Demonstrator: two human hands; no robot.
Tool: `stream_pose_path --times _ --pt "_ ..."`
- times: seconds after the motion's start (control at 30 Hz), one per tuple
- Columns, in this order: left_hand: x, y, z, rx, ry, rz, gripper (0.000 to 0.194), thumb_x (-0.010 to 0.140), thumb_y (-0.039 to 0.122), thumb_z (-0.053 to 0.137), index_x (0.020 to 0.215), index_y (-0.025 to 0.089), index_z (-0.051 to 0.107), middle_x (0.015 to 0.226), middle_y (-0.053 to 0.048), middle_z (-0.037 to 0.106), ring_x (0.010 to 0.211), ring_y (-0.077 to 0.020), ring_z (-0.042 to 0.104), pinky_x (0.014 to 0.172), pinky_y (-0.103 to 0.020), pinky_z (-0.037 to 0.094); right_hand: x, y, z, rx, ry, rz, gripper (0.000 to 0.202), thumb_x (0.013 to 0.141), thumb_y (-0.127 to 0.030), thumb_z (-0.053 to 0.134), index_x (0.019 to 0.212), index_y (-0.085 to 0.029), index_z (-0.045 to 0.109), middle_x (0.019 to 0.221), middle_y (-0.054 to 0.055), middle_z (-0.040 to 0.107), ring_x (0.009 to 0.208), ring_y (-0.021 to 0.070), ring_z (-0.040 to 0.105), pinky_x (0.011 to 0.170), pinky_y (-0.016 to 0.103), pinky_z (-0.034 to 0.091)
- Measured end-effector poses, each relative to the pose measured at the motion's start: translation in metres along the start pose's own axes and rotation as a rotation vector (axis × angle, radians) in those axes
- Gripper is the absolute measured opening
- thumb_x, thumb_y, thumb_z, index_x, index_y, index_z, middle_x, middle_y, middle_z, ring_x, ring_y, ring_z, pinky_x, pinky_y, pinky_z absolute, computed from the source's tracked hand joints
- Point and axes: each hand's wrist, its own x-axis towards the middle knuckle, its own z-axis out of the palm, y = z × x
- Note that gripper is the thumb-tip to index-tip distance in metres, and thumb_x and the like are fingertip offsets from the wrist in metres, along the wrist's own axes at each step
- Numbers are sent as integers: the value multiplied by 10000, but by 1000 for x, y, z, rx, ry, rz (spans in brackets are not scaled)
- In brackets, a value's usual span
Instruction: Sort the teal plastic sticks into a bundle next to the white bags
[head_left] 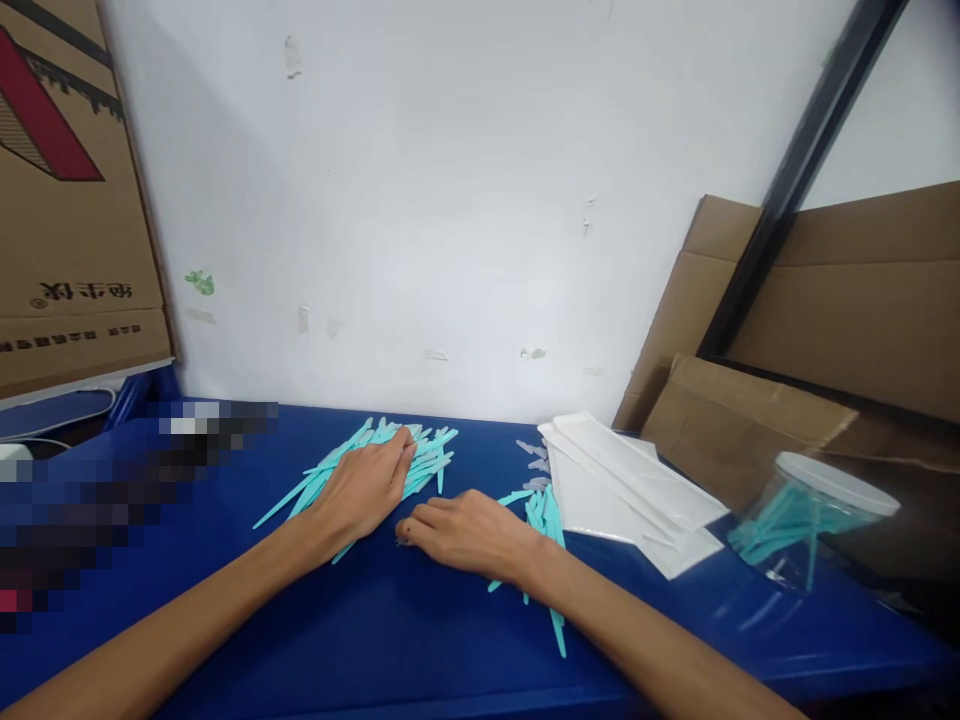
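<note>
The left hand (pixel 367 485) lies over a loose pile of turquoise sticks (pixel 427 468) on the blue surface (pixel 420 630). Its fingers are nearly straight and close together, laid on the pile; whether they pinch any stick cannot be told. The right hand (pixel 457 535) is just beside it, its fingers bent with the tips down. A small pale bit shows under those tips, too little of it to tell whether it is held.

A smaller bunch of turquoise sticks (pixel 545 512) lies to the right of the right fingers, partly behind that wrist. Beyond the bunch, farther from the fingers, are a few clear pieces (pixel 538 465) and some white packets (pixel 622 480). Well to the right of both hands, a clear jar (pixel 787 525) with a white lid (pixel 836 482) holds more sticks.

The sticks look like thin plastic: probably very light, fairly stiff and a little slippery, so a pressed heap may slide and fan out. One would likely be surest gripped mid-length, between thumb and forefinger, sparing the narrow ends.
</note>
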Motion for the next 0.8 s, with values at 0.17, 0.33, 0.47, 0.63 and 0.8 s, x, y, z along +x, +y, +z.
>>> stream_pose_path --times 0.17,0.33,0.47,0.63,0.8 --pt "0 -1 1 -25 5 -8 327 1013 396 200 1029 226 479 606 6 568 580 -224 607 550 -288 312 -19 43 -20 108 81 313 159 1020 -283 406 1106 -226 527 919 32 715 719 158 662 540 253 308" --pt "-1 0 -2 -104 -20 19 381 1006 479 219 1122 237 490 639 0 603 634 -235 616 587 -292 360 -39 78 -23 119 146 577 244 1013 -388 421 1081 -250 611 1024 36 731 756 165 665 591 250 336" --pt "-2 0 -2 -153 -37 127 376 1017 450 203 1085 246 511 747 -14 638 682 -214 618 594 -281 350 -44 82 -17 126 173 587 231 994 -377 472 1067 -252 652 1010 32 728 668 134 633 591 248 351" --pt "-4 0 -1 -155 -71 110 380 1017 465 170 986 236 472 690 -1 585 596 -202 542 562 -289 303 -42 79 -12 169 312 540 175 967 -348 540 1008 -245 675 992 22 723 691 121 639 611 230 399" --pt "-4 0 -1 -145 -122 71 368 1013 473 162 964 240 442 661 2 553 577 -211 505 549 -301 267 -44 82 -8 218 475 448 144 950 -322 573 936 -232 684 942 22 728 707 125 650 619 230 442"
